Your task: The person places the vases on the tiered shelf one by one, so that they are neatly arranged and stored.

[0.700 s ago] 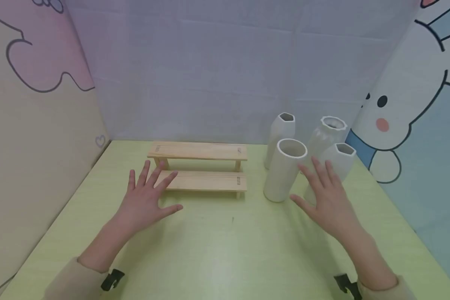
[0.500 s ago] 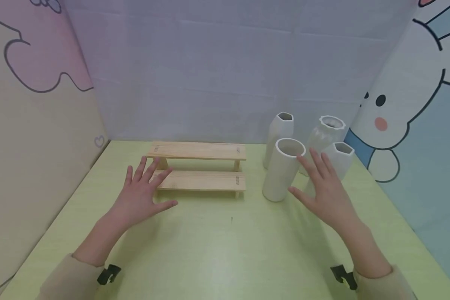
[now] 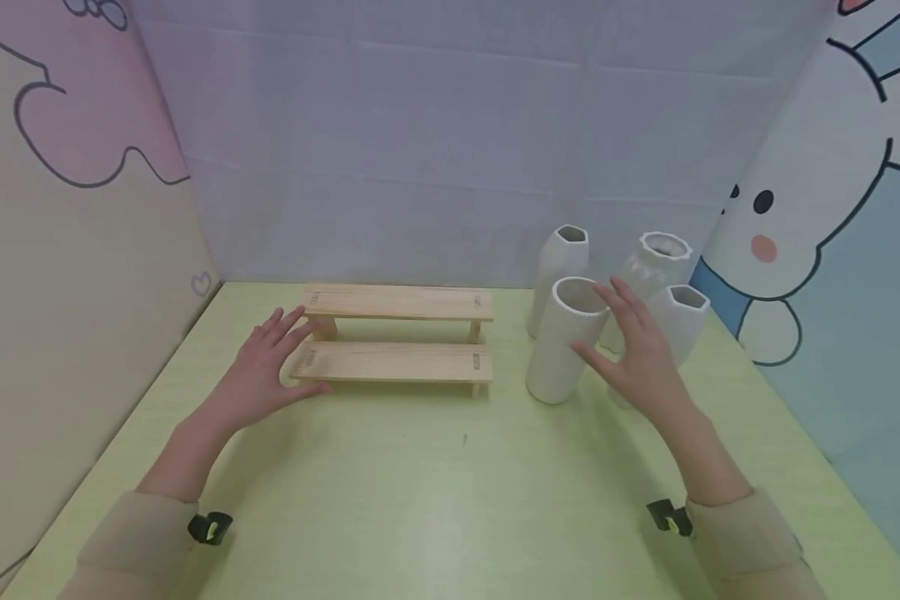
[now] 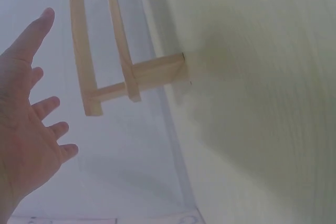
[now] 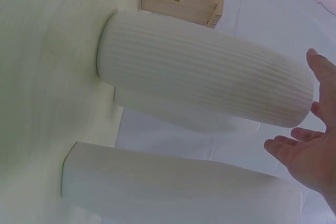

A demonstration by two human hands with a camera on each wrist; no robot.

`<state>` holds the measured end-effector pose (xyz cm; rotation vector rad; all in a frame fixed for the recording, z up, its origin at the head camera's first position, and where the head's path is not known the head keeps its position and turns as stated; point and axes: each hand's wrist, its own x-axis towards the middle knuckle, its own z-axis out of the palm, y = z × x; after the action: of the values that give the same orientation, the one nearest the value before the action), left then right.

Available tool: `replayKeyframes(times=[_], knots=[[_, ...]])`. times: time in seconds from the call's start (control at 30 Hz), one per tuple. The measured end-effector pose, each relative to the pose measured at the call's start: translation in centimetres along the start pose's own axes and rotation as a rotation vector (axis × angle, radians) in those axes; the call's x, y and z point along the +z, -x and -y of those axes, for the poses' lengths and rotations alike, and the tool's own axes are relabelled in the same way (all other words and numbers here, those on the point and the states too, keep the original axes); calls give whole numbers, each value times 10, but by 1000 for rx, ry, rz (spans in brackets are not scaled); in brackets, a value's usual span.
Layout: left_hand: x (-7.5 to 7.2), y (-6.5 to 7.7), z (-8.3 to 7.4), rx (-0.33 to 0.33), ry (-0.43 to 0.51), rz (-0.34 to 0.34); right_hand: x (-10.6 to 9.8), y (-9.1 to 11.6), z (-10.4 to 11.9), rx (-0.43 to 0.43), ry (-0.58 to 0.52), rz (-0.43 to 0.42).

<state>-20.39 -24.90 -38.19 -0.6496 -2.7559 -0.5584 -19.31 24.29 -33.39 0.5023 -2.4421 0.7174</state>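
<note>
A two-tier wooden shelf (image 3: 397, 360) stands on the table left of centre. My left hand (image 3: 247, 375) hovers by its left end, fingers and thumb apart, holding nothing. In the left wrist view that hand (image 4: 29, 129) is apart from the shelf (image 4: 126, 66). White vases stand upright at the right. The nearest is a tall cylinder vase (image 3: 557, 358), finely ribbed in the right wrist view. My right hand (image 3: 645, 358) is at its right side, fingers loosely bent and thumb out. In the right wrist view the hand (image 5: 310, 150) is beside the vase's rim; contact is unclear.
Behind the cylinder stands a faceted vase (image 3: 558, 267). To its right are a vase with a scalloped rim (image 3: 656, 267) and another faceted vase (image 3: 682, 321), partly behind my right hand. Cloth-covered walls close off the table (image 3: 435, 492) at back and sides.
Both hands have turned and their fingers have drawn closer together. The left hand has shifted left beside the shelf; the right has moved up and left, nearer the cylinder vase. Shelf and vases stay put.
</note>
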Motion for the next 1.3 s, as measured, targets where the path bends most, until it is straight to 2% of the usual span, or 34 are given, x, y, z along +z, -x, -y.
replayKeyframes(times=[0.13, 0.43, 0.57, 0.9, 1.3], knots=[[3, 0, 14, -28, 79, 2, 8, -4, -6, -2, -46, -38], [8, 4, 34, -174, 240, 108, 20, -7, -16, 47, -180, -52], [11, 4, 45, -215, 314, 156, 23, -8, -18, 97, -214, -40], [20, 5, 68, -231, 560, 293, 27, -12, -23, 218, -351, 1], [28, 0, 81, -241, 700, 356, 25, -15, -21, 305, -413, 20]])
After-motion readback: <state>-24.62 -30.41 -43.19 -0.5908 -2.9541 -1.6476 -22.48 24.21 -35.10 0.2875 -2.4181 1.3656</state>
